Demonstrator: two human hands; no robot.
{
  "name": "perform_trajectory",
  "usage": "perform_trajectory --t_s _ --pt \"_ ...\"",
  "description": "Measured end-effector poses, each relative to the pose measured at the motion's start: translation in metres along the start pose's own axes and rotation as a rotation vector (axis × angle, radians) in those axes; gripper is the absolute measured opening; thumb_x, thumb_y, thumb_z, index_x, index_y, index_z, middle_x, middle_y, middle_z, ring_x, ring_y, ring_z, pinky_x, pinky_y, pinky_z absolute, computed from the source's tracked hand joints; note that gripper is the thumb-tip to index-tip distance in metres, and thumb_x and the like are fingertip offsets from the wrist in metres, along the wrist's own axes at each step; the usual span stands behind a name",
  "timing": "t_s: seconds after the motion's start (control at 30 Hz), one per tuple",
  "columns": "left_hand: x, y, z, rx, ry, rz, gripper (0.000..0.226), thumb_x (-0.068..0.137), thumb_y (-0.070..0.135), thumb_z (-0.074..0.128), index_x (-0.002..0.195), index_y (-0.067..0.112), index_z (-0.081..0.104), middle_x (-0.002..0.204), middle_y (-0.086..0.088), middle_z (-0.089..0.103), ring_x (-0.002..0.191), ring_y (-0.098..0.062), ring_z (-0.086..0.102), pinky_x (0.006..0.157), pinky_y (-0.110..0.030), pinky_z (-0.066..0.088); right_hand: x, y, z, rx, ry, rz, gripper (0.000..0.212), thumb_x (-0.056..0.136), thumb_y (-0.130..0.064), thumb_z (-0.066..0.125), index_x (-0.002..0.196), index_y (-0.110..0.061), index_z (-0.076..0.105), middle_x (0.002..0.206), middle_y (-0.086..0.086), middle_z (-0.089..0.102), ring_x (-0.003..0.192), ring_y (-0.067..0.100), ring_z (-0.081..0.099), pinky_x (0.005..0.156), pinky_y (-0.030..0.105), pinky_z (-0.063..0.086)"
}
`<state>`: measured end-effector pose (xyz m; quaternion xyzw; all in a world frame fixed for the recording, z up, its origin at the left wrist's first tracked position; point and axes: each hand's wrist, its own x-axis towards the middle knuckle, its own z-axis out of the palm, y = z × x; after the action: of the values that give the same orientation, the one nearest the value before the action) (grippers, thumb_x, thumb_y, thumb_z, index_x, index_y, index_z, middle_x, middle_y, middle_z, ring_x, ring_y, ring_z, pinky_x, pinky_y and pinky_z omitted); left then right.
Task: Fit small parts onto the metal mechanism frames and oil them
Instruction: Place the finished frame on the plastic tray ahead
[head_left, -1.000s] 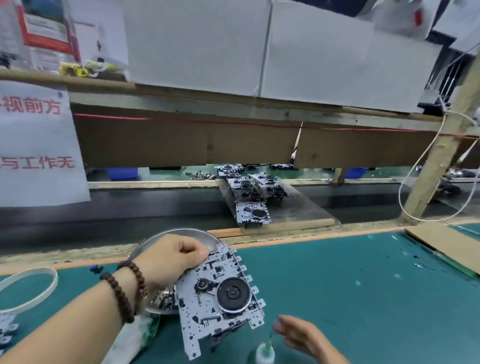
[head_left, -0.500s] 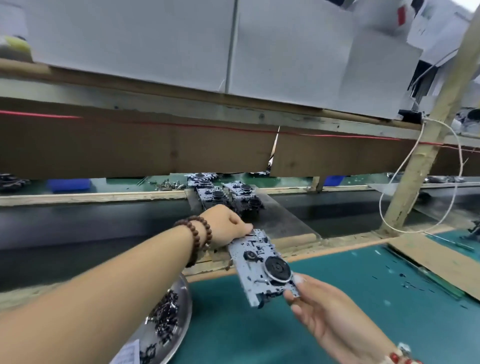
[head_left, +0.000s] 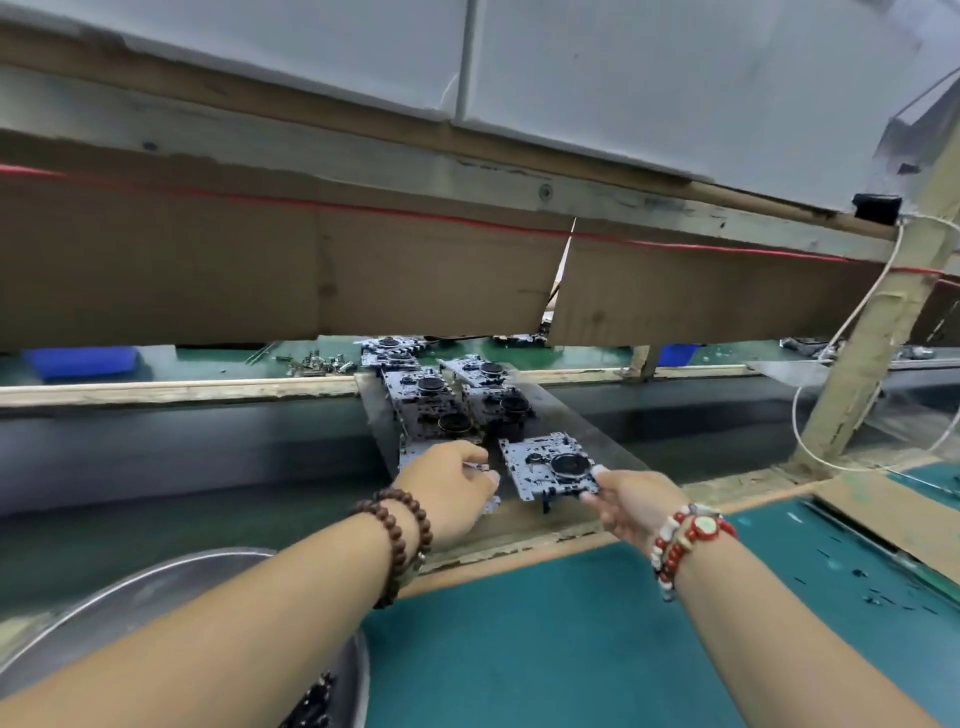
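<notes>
Beyond the green counter (head_left: 545, 639), mechanism frames queue on a ramp (head_left: 597, 431). Right hand (head_left: 631, 501) pinches one frame (head_left: 550, 465) by its near edge to set it down, I'd guess; left hand (head_left: 449, 491) curls onto the neighbouring frame (head_left: 415, 449).

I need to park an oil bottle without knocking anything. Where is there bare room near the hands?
The green mat is bare between the forearms, bordered by the steel bowl and cardboard sheet. Black specks litter its far right. The ramp is crowded with frames.

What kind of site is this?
Most likely a manual assembly line station in an electronics or small-mechanism factory. Rows of identical metal mechanism frames sit queued on a ramp across a dark conveyor belt, beside a green work mat and a steel parts tray.
</notes>
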<state>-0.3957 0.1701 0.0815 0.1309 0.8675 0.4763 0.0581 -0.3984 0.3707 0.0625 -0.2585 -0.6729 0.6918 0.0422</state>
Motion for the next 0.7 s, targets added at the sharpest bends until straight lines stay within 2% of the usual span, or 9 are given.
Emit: perform_trajectory --t_s 0.07,0.13,0.2,0.27,0.33,0.4,0.5,0.6,0.7 --pt "-0.002 -0.009 -0.010 -0.007 0.057 -0.007 0.029 0.094 0.023 0.048 0.123 0.021 0.054 0.106 0.007 0.061 0.099 -0.015 0.062 0.087 -0.033 0.052 0.012 -0.002 0.006 -0.081 0.004 0.000 0.013 0.091 -0.012 0.058 0.095 0.000 0.060 0.071 0.004 0.063 0.076 0.013 0.064 0.035 0.015 0.037" --pt "-0.011 -0.018 -0.022 -0.015 0.110 -0.012 0.021 0.093 0.022 0.050 0.112 0.023 0.059 0.105 0.005 0.063 0.099 -0.014 0.061 0.090 -0.036 0.051 0.018 -0.004 0.014 -0.110 -0.033 -0.007 0.015 0.092 -0.013 0.057 0.080 -0.003 0.058 0.053 -0.001 0.061 0.051 0.007 0.054 0.036 0.012 0.038" --pt "-0.025 -0.022 -0.037 -0.020 0.138 -0.004 0.014 0.093 0.020 0.051 0.103 0.024 0.060 0.099 0.005 0.065 0.097 -0.014 0.062 0.089 -0.038 0.051 0.023 -0.007 0.017 -0.084 -0.045 -0.045 0.018 0.093 -0.010 0.055 0.075 -0.006 0.054 0.056 0.001 0.061 0.042 0.005 0.056 0.041 0.009 0.044" --pt "-0.049 -0.028 -0.054 -0.044 0.175 -0.020 0.014 0.093 0.017 0.051 0.102 0.021 0.061 0.097 0.002 0.067 0.095 -0.016 0.064 0.087 -0.039 0.052 0.020 -0.010 0.018 -0.142 -0.058 -0.110 0.007 0.093 -0.007 0.052 0.088 -0.003 0.055 0.076 0.006 0.058 0.051 0.009 0.061 0.057 0.014 0.052" --pt "-0.076 -0.037 -0.072 -0.029 0.223 -0.025 0.015 0.093 0.015 0.051 0.101 0.022 0.061 0.097 -0.002 0.068 0.093 -0.015 0.065 0.085 -0.039 0.053 0.010 -0.009 0.017 -0.269 0.009 -0.200 0.025 0.092 -0.010 0.055 0.113 0.004 0.055 0.075 0.006 0.056 0.056 0.013 0.057 0.072 0.027 0.053" --pt "-0.105 -0.045 -0.091 -0.012 0.270 -0.022 0.015 0.092 0.015 0.051 0.102 0.022 0.061 0.096 -0.002 0.069 0.087 -0.010 0.065 0.082 -0.035 0.054 -0.015 -0.006 0.018 -0.318 0.043 -0.291 0.038 0.090 -0.012 0.058 0.125 0.002 0.050 0.072 0.004 0.053 0.055 0.014 0.049 0.060 0.023 0.051" --pt "-0.152 -0.049 -0.120 0.017 0.354 -0.013 0.014 0.092 0.016 0.051 0.099 0.023 0.061 0.081 0.005 0.067 0.066 0.002 0.060 0.064 -0.021 0.053 -0.071 0.000 0.023 -0.260 -0.136 -0.369 0.023 0.091 -0.004 0.055 0.113 -0.010 0.054 0.073 0.004 0.050 0.047 0.005 0.052 0.039 0.011 0.043" --pt "-0.208 -0.051 -0.146 0.090 0.468 -0.007 0.014 0.090 0.018 0.052 0.083 0.028 0.059 0.065 0.009 0.061 0.052 0.000 0.056 0.050 -0.021 0.046 -0.138 0.014 0.015 -0.276 -0.335 -0.422 0.016 0.092 -0.009 0.051 0.095 -0.018 0.063 0.077 -0.002 0.057 0.055 -0.001 0.055 0.043 0.007 0.045" --pt "-0.269 -0.063 -0.156 0.235 0.496 -0.099 0.014 0.086 0.019 0.055 0.074 0.025 0.053 0.061 0.008 0.060 0.059 -0.014 0.058 0.056 -0.027 0.044 -0.173 0.024 -0.003 -0.241 -0.450 -0.375 0.023 0.094 -0.010 0.044 0.093 -0.022 0.063 0.090 -0.013 0.060 0.072 0.008 0.052 0.045 0.008 0.047"
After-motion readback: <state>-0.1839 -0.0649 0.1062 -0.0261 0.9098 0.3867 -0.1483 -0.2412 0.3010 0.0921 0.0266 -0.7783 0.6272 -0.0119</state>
